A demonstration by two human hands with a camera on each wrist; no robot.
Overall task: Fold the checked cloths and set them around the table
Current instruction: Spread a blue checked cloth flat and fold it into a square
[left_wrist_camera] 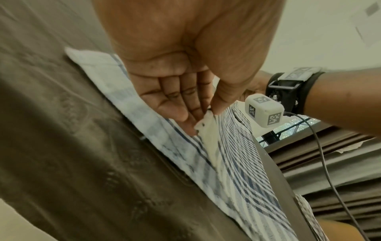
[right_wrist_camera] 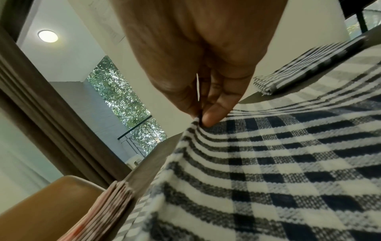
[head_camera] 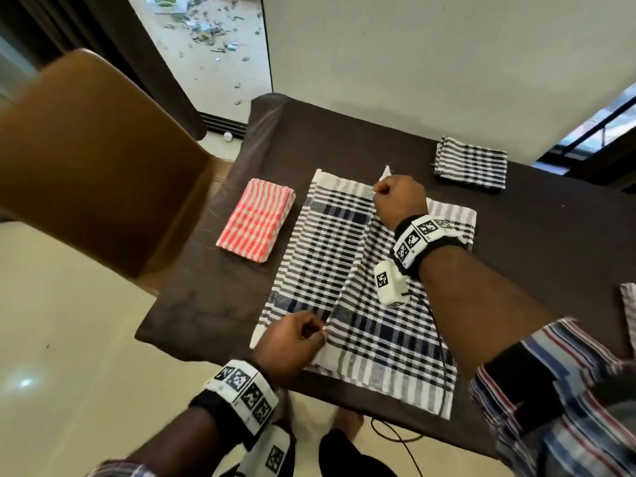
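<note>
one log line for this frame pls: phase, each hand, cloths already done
phase: folding blue checked cloth on table | left hand: pinches near edge | right hand: pinches far edge | folded: red checked cloth, black checked cloth

A brown chair stands beside the bench's left side. Behind it hang dark curtains. Scattered debris lies on the floor beyond the glass door.

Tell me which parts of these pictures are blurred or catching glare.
Head view: the brown chair is smeared and the floor shows a glare spot, while the blue checked cloth is sharp. Left wrist view: the dark table cover is soft and streaked. Right wrist view: the cloth weave is crisp; the ceiling lamp is blown out.
</note>
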